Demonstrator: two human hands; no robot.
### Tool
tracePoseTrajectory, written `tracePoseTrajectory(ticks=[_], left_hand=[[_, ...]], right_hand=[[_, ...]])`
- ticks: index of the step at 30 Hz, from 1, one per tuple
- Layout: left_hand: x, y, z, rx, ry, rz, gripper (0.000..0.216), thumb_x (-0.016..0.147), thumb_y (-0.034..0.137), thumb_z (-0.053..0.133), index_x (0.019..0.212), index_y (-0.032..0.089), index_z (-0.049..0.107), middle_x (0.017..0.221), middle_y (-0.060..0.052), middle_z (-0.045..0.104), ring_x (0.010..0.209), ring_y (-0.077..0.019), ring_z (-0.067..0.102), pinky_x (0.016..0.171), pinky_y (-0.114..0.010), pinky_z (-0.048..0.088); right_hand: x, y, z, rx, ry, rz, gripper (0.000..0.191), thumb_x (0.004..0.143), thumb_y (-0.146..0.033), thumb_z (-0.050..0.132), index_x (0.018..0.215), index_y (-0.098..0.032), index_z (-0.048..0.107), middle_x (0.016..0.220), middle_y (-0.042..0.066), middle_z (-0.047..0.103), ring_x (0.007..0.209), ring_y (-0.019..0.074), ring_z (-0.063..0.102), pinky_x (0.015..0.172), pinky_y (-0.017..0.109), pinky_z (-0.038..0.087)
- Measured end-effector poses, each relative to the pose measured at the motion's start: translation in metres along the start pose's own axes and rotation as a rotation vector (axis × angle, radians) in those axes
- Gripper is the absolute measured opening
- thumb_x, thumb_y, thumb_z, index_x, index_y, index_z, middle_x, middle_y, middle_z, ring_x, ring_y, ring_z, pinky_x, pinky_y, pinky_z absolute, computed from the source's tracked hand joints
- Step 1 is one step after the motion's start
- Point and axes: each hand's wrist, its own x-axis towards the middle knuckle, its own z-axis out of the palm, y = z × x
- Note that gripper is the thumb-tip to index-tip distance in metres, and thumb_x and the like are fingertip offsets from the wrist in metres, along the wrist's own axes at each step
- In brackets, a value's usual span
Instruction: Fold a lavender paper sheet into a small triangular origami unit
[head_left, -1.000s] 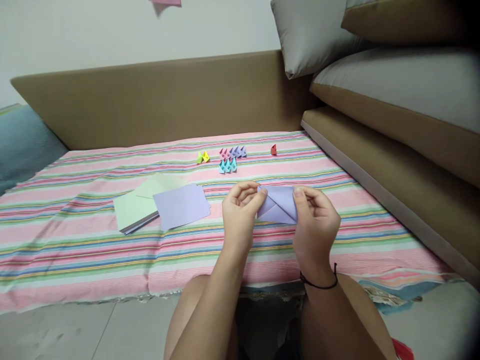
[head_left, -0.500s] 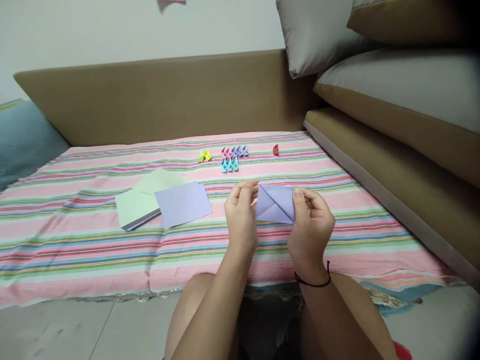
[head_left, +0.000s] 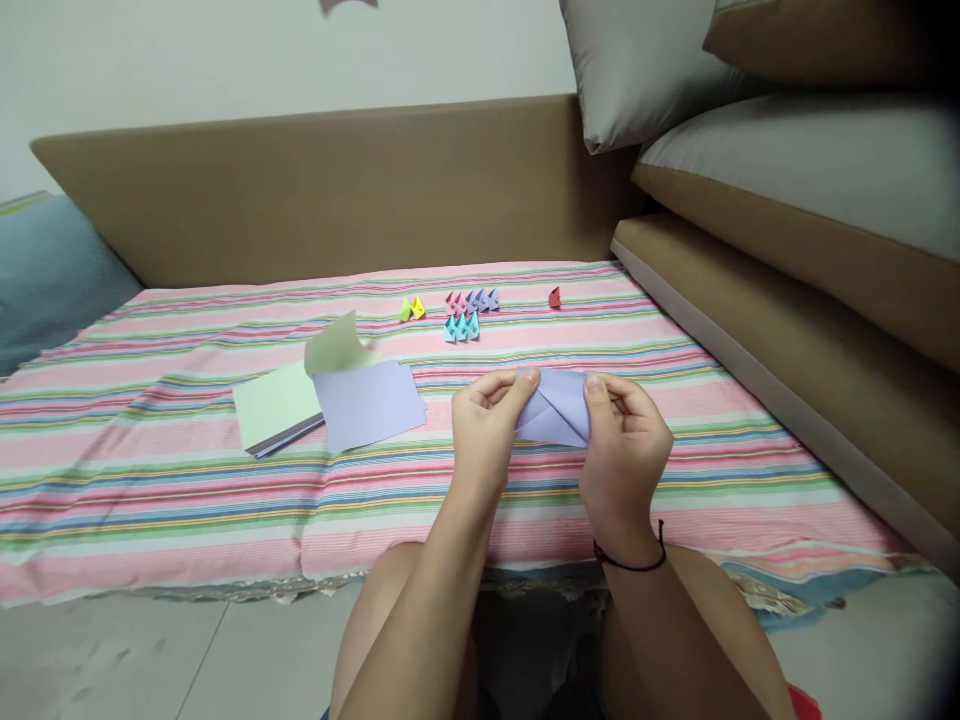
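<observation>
A folded sheet of purple paper with diagonal creases is stretched between my two hands, raised above the striped cloth. My left hand pinches its left edge, thumb on top and fingers behind. At the right edge, my right hand grips it the same way, a dark cord round the wrist. Beyond the hands sit small folded paper pieces: teal ones, pink ones, purple ones, yellow ones and a red one.
Left of my hands lie loose purple sheets beside a stack of pale green paper; one green sheet curls up. A brown backrest stands behind the striped cloth. Cushions pile up at right, and a blue pillow is at left.
My left thumb has come down onto the front of the purple paper, closing the pinch there. A pale green sheet on the stack has lifted and curled upward. My right hand keeps its hold.
</observation>
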Motion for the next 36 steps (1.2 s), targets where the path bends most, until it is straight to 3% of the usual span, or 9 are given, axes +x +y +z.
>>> tracePoseTrajectory(ticks=[6, 11, 16, 19, 22, 25, 28, 31, 36], left_hand=[[0.000, -0.002, 0.000, -0.013, -0.016, 0.014, 0.018, 0.073, 0.031, 0.068, 0.066, 0.015, 0.070, 0.067, 0.000, 0.063, 0.061, -0.0086, 0.051, 0.060, -0.022, 0.041], [0.000, -0.003, 0.001, -0.046, 0.088, 0.012, 0.016, 0.069, 0.026, 0.070, 0.079, 0.015, 0.075, 0.075, -0.003, 0.068, 0.070, -0.0118, 0.057, 0.062, -0.022, 0.042], [0.002, -0.002, 0.000, -0.136, 0.074, -0.033, 0.016, 0.067, 0.026, 0.071, 0.076, 0.013, 0.075, 0.067, -0.003, 0.068, 0.063, -0.0109, 0.057, 0.059, -0.021, 0.042], [0.002, 0.001, -0.001, -0.166, 0.010, -0.046, 0.024, 0.072, 0.034, 0.067, 0.079, 0.013, 0.075, 0.064, -0.004, 0.067, 0.062, -0.0125, 0.059, 0.057, -0.022, 0.043], [0.001, 0.004, -0.004, -0.017, -0.094, -0.058, 0.033, 0.071, 0.042, 0.068, 0.086, 0.014, 0.075, 0.069, -0.005, 0.068, 0.064, -0.0144, 0.061, 0.057, -0.023, 0.044], [0.003, 0.006, -0.008, 0.241, -0.144, 0.001, 0.029, 0.058, 0.032, 0.079, 0.080, 0.014, 0.074, 0.071, -0.004, 0.069, 0.064, -0.0149, 0.060, 0.057, -0.024, 0.044], [0.006, 0.006, -0.014, 0.377, -0.178, 0.004, 0.024, 0.055, 0.028, 0.081, 0.071, 0.013, 0.072, 0.066, -0.004, 0.068, 0.060, -0.0155, 0.060, 0.054, -0.024, 0.044], [0.007, 0.008, -0.018, 0.385, -0.220, -0.031, 0.024, 0.055, 0.027, 0.081, 0.072, 0.013, 0.072, 0.068, -0.005, 0.070, 0.061, -0.0168, 0.062, 0.055, -0.025, 0.045], [0.007, 0.014, -0.021, 0.291, -0.408, -0.123, 0.027, 0.060, 0.026, 0.078, 0.083, 0.013, 0.074, 0.075, -0.006, 0.072, 0.068, -0.0179, 0.065, 0.063, -0.027, 0.050]], right_hand=[[0.002, 0.001, -0.001, -0.008, 0.015, -0.009, 0.013, 0.079, -0.030, 0.066, 0.081, -0.016, 0.066, 0.074, 0.001, 0.066, 0.070, 0.0139, 0.061, 0.066, 0.027, 0.048], [0.001, 0.002, -0.001, 0.006, 0.004, -0.015, 0.013, 0.079, -0.029, 0.066, 0.080, -0.016, 0.066, 0.073, 0.000, 0.066, 0.070, 0.0135, 0.061, 0.066, 0.027, 0.048], [0.000, 0.001, 0.000, -0.017, -0.017, 0.001, 0.014, 0.080, -0.030, 0.065, 0.082, -0.016, 0.066, 0.075, 0.001, 0.067, 0.072, 0.0141, 0.062, 0.068, 0.027, 0.048], [0.001, 0.002, -0.001, -0.012, -0.030, 0.016, 0.014, 0.080, -0.030, 0.064, 0.083, -0.017, 0.066, 0.076, 0.001, 0.067, 0.072, 0.0145, 0.062, 0.068, 0.027, 0.048], [0.005, 0.003, -0.004, 0.002, -0.102, 0.035, 0.014, 0.080, -0.031, 0.064, 0.082, -0.017, 0.066, 0.075, 0.001, 0.067, 0.072, 0.0148, 0.062, 0.067, 0.027, 0.048], [0.011, 0.003, -0.008, -0.024, -0.269, 0.054, 0.013, 0.079, -0.031, 0.065, 0.080, -0.018, 0.066, 0.073, 0.001, 0.067, 0.069, 0.0150, 0.062, 0.063, 0.027, 0.048], [0.018, 0.001, -0.014, -0.065, -0.395, 0.034, 0.011, 0.079, -0.030, 0.066, 0.078, -0.018, 0.066, 0.074, 0.001, 0.067, 0.070, 0.0150, 0.063, 0.063, 0.026, 0.048], [0.023, 0.000, -0.019, -0.090, -0.471, -0.004, 0.009, 0.080, -0.028, 0.065, 0.078, -0.019, 0.066, 0.076, 0.001, 0.067, 0.073, 0.0144, 0.063, 0.067, 0.025, 0.049], [0.029, 0.001, -0.025, -0.125, -0.503, 0.003, 0.010, 0.080, -0.028, 0.064, 0.079, -0.019, 0.066, 0.077, 0.001, 0.066, 0.073, 0.0145, 0.062, 0.065, 0.025, 0.048]])
